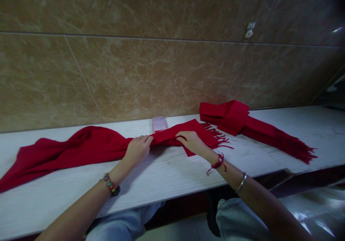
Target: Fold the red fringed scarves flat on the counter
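Observation:
A long red scarf (86,144) lies stretched across the white tabletop, its fringed end toward the right. My left hand (138,149) is closed around the bunched middle of it. Further right, my right hand (190,142) pinches the near edge of the same scarf, close to the fringe. Between my hands the cloth is gathered into a narrow band. The scarf's left end runs out of view at the left edge. A second red scarf (229,117), folded and crossed over itself, rests at the right with its fringe spread out.
Behind the scarf, a small clear-and-purple packet (159,123) lies against the brown marble-patterned wall (151,72). The white table (151,178) is narrow, and its front edge runs just above my knees. A small white fitting (250,30) is on the wall.

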Demonstrator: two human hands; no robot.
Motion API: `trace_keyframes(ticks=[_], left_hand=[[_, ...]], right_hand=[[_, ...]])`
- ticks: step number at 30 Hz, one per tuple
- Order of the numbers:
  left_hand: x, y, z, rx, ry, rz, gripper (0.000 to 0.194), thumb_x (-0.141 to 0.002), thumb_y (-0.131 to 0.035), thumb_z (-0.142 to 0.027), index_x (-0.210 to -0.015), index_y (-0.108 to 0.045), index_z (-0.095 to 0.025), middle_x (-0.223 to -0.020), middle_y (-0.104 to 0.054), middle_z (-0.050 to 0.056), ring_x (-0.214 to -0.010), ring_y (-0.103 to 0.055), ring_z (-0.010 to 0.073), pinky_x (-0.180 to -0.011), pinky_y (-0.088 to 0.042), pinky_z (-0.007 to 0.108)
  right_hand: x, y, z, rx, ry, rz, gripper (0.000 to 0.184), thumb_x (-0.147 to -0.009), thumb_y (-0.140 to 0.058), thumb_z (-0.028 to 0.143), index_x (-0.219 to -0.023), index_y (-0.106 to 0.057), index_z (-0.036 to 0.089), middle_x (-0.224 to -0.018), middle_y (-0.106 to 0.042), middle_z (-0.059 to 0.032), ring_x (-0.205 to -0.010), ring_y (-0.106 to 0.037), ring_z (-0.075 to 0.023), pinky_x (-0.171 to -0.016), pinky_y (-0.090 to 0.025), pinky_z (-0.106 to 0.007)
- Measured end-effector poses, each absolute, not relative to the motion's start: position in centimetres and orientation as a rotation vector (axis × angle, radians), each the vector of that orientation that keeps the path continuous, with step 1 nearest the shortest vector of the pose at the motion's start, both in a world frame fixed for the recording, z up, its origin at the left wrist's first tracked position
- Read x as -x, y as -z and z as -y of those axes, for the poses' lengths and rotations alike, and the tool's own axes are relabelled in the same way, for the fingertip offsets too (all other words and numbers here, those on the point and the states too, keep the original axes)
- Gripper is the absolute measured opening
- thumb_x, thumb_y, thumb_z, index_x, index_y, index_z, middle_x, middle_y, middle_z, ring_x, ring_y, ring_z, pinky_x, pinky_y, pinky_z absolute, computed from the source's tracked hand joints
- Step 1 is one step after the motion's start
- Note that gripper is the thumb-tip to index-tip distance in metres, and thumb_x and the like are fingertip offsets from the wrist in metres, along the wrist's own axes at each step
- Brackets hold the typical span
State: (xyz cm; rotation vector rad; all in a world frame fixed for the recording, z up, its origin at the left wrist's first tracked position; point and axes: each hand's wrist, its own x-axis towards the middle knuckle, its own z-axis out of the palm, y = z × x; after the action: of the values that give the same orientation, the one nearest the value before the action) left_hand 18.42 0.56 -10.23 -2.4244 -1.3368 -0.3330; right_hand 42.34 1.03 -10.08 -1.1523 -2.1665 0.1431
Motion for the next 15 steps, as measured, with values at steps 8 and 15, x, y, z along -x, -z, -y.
trace_keyframes(ticks=[8,15], left_hand=[[-18.2,10.1,-1.7,2.3,0.205,1.419,0.022,-0.079,-0.043,-0.014,-0.097,-0.054,-0.016,-0.091,-0.061,0.011,-0.081,-0.06,0.0237,-0.068,-0.044,0.033],[-18.5,8.4,-2.2,2.255,0.139,1.353,0.027,-0.078,-0.039,-0.008,-0.098,-0.056,-0.014,-0.092,-0.061,0.013,-0.081,-0.06,0.0249,-0.067,-0.044,0.033]], right_hand=[[-42.4,9.6,-1.7,1.184,-0.227,2.072,0.011,-0.079,-0.054,0.015,-0.08,-0.065,0.017,-0.075,-0.067,-0.0018,-0.067,-0.059,-0.0132,-0.062,-0.042,-0.023],[-43.2,9.7,-2.6,1.191,-0.228,2.043,0.011,-0.078,-0.054,0.014,-0.078,-0.064,0.017,-0.073,-0.067,-0.0018,-0.065,-0.058,-0.0133,-0.06,-0.041,-0.023]])
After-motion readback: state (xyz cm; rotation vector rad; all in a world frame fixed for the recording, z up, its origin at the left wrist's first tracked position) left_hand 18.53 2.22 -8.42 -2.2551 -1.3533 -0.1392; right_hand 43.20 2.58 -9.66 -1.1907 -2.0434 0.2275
